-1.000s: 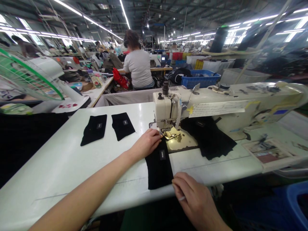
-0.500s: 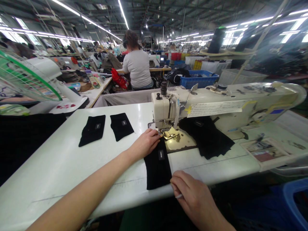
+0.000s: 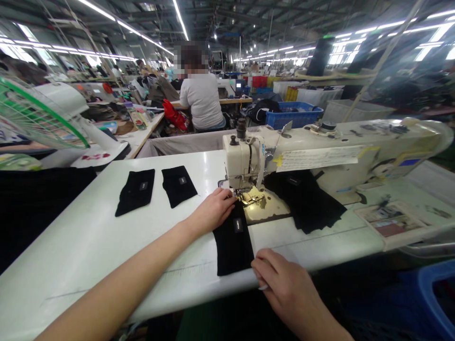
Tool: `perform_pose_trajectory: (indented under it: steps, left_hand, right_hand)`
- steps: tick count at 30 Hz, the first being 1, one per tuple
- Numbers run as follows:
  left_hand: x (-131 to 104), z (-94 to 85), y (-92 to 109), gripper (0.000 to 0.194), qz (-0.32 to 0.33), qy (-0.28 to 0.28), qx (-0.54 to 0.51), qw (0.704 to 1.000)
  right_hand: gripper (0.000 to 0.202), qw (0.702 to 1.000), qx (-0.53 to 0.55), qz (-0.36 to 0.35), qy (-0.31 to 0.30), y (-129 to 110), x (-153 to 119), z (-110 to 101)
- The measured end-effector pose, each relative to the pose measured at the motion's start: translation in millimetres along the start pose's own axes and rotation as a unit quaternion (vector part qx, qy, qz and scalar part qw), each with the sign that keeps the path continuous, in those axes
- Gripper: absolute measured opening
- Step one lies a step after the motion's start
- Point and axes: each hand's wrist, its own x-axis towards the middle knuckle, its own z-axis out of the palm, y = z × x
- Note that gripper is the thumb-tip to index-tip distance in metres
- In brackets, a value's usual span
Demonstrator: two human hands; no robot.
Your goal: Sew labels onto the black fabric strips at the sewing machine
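Observation:
A black cloth piece with a small label (image 3: 232, 248) lies under the needle area of the sewing machine (image 3: 239, 161) and runs down to the table's front edge. My left hand (image 3: 215, 208) is closed on its upper end, fingertips beside the presser foot. At the lower right edge of the cloth, my right hand (image 3: 279, 279) pinches it, with a small white object showing between the fingers. Two more labelled black pieces, one at the far left (image 3: 135, 192) and one nearer the machine (image 3: 178, 185), lie flat. A dark cloth stack (image 3: 304, 201) sits under the machine arm.
A white fan with a green rim (image 3: 46, 113) stands at the left. Dark fabric (image 3: 39, 203) hangs beside the table (image 3: 88, 246). A small tray (image 3: 394, 220) is at the right. Beyond the machine, a person in a light shirt (image 3: 202, 99) sits near a blue basket (image 3: 295, 113).
The view has shifted slightly. Both hands keep nearly the same places on the cloth, and the cloth's lower edge sits a little higher.

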Motion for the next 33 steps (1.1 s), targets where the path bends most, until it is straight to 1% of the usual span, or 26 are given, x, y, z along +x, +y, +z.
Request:
perform_pose_trajectory:
  steps: [2,4,7,8,10,13,16,24,33]
  left_hand:
    - [-8.0,-4.2,16.3,0.027,-0.003,0.017,-0.01,1.0]
    - [-21.7,-10.0,40.0,0.023,0.021,0.023,-0.051,0.998]
    - [-47.2,-17.5,75.0,0.018,0.091,-0.018,-0.116,0.989]
    - [-55.1,-18.8,83.0,0.019,0.105,-0.022,-0.118,0.987]
    - [-67.5,-19.1,91.0,0.024,0.122,-0.013,-0.103,0.987]
    - [-76.4,-16.4,88.0,0.033,0.142,0.002,-0.073,0.987]
    - [-76.8,-14.4,81.0,0.034,0.154,0.004,-0.059,0.986]
    - [-66.6,-13.8,72.9,0.027,0.136,0.011,-0.056,0.989]
    - [-53.5,-10.4,53.0,0.027,0.132,0.0,-0.063,0.989]
  right_hand:
    - [0.037,1.0,-0.011,-0.008,0.006,1.1,-4.1,0.7]
    - [0.042,0.999,-0.023,-0.023,0.017,3.3,-8.8,1.8]
    - [0.048,0.998,-0.039,-0.045,0.024,6.7,-13.8,2.6]
    - [0.05,0.998,-0.04,-0.048,0.02,7.4,-14.5,2.6]
    - [0.053,0.998,-0.04,-0.048,0.007,8.0,-14.7,2.0]
    - [0.053,0.998,-0.04,-0.045,0.0,7.3,-12.4,0.7]
    - [0.05,0.999,-0.031,-0.038,-0.009,6.7,-8.3,-0.2]
    - [0.047,0.999,-0.041,-0.009,-0.034,9.8,6.5,-0.7]
    - [0.038,0.997,-0.067,0.006,-0.04,19.1,32.7,-1.2]
